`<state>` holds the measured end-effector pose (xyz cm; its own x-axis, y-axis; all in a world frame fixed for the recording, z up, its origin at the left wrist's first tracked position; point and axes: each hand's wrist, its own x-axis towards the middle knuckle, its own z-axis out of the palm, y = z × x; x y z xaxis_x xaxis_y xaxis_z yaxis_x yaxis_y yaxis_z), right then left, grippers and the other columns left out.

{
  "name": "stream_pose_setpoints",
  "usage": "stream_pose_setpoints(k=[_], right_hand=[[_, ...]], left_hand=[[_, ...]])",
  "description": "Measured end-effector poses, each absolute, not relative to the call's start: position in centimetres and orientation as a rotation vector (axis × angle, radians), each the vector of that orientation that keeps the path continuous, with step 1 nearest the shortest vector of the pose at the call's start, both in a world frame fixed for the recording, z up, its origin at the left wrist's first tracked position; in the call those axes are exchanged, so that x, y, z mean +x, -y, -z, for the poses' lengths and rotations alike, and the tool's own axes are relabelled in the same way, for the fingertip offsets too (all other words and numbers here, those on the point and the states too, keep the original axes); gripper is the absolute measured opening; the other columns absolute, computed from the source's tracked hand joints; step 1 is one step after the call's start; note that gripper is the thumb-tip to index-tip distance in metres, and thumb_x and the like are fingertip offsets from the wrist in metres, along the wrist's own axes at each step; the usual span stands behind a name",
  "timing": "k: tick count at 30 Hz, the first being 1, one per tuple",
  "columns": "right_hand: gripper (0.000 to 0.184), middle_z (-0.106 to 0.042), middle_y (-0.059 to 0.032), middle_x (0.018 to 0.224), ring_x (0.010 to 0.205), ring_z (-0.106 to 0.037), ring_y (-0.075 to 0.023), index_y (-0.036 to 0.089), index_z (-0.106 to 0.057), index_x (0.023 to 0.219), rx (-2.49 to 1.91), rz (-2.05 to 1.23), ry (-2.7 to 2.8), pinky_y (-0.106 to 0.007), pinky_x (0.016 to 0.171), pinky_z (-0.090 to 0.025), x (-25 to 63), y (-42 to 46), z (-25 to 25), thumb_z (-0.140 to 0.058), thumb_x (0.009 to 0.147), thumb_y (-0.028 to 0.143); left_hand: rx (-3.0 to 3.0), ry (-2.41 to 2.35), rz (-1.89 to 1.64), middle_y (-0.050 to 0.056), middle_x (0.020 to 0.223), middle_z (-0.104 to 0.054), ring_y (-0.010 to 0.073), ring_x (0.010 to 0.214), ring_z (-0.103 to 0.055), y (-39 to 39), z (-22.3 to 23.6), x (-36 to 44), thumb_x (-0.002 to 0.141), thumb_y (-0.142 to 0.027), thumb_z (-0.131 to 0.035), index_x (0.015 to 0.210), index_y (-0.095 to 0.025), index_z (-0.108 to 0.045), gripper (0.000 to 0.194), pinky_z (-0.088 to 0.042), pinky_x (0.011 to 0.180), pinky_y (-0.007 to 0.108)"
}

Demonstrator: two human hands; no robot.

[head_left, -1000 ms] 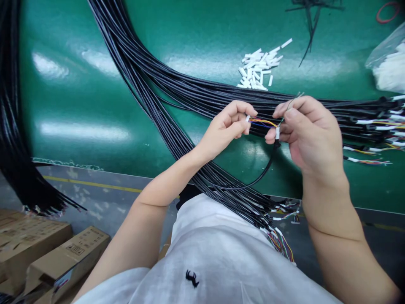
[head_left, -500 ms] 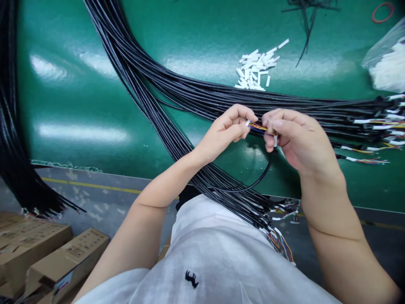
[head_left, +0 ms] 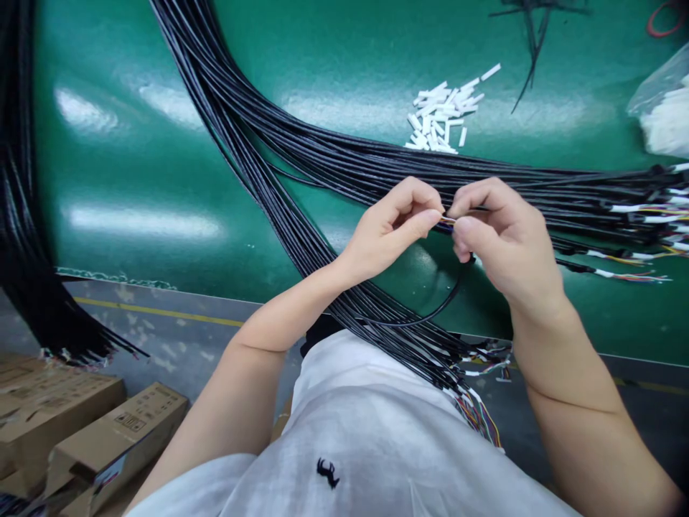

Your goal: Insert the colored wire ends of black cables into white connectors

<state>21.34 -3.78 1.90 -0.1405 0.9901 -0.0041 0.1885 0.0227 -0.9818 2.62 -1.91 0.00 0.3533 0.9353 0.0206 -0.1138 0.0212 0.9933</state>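
Observation:
Thin coloured wires [head_left: 447, 220] at the end of a black cable [head_left: 449, 296] stretch across the short gap between my hands. My left hand [head_left: 401, 224] pinches them with thumb and forefinger; its fingertips cover the wire tips. On the other side my right hand [head_left: 503, 237] is closed on the same wires, thumb against forefinger. The cable curves down from beneath my right hand to a bundle of black cables [head_left: 280, 222] near my body. Behind both hands a second bundle of black cables [head_left: 344, 154] crosses the green table [head_left: 134, 179].
White sleeve pieces [head_left: 441, 115] lie in a heap beyond the cables. A plastic bag of white pieces [head_left: 667, 118] and a red ring [head_left: 664, 20] are at the right, black strips [head_left: 532, 43] at the back. More cables [head_left: 26, 237] hang at the left above cardboard boxes [head_left: 115, 438].
My hands have come closer together, and less of the wires shows between them. The white tip at my left fingers and the white piece below my right hand are now hidden.

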Motion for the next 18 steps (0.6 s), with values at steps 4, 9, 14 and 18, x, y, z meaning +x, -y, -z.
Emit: stream_pose_setpoints(k=[4,9,14,18], right_hand=[[0.01,-0.064,-0.0014,0.094,0.072,-0.056,-0.0149,0.028,-0.069,0.084,-1.3,-0.899,1.584,-0.031,0.055,-0.043,20.66,4.21,-2.39,-0.076,0.083,0.022],[0.013,-0.059,-0.002,0.086,0.079,-0.058,-0.0186,0.028,-0.068,0.077,-1.277,-0.798,1.558,-0.032,0.057,-0.04,20.51,4.43,-2.42,-0.074,0.084,0.019],[0.014,-0.059,-0.0035,0.091,0.067,-0.052,-0.016,0.028,-0.067,0.076,-1.355,-0.714,1.624,-0.032,0.051,-0.039,20.42,4.61,-2.79,-0.076,0.083,0.021],[0.013,-0.061,-0.0045,0.091,0.066,-0.051,-0.0161,0.027,-0.066,0.078,-1.394,-0.598,1.712,-0.034,0.052,-0.043,20.33,4.65,-2.69,-0.075,0.083,0.019]], left_hand=[[1.159,-0.867,-0.943,-0.002,0.084,-0.065,0.0085,0.073,-0.06,1.75,-0.58,2.89,0.085,-0.07,-0.075,0.086,-0.022,-0.063,0.049,-0.053,0.07,0.025],[1.057,-0.753,-0.862,-0.002,0.085,-0.066,0.0071,0.072,-0.061,1.56,-0.11,2.58,0.085,-0.059,-0.081,0.095,-0.022,-0.066,0.041,-0.05,0.064,0.023],[0.92,-0.73,-0.775,-0.001,0.084,-0.069,0.0085,0.075,-0.065,1.3,0.33,2.18,0.083,-0.055,-0.084,0.109,-0.023,-0.066,0.045,-0.052,0.065,0.022],[0.907,-0.704,-0.788,-0.003,0.077,-0.067,0.008,0.073,-0.066,1.24,0.34,2.19,0.083,-0.054,-0.085,0.105,-0.022,-0.065,0.045,-0.052,0.063,0.021]])
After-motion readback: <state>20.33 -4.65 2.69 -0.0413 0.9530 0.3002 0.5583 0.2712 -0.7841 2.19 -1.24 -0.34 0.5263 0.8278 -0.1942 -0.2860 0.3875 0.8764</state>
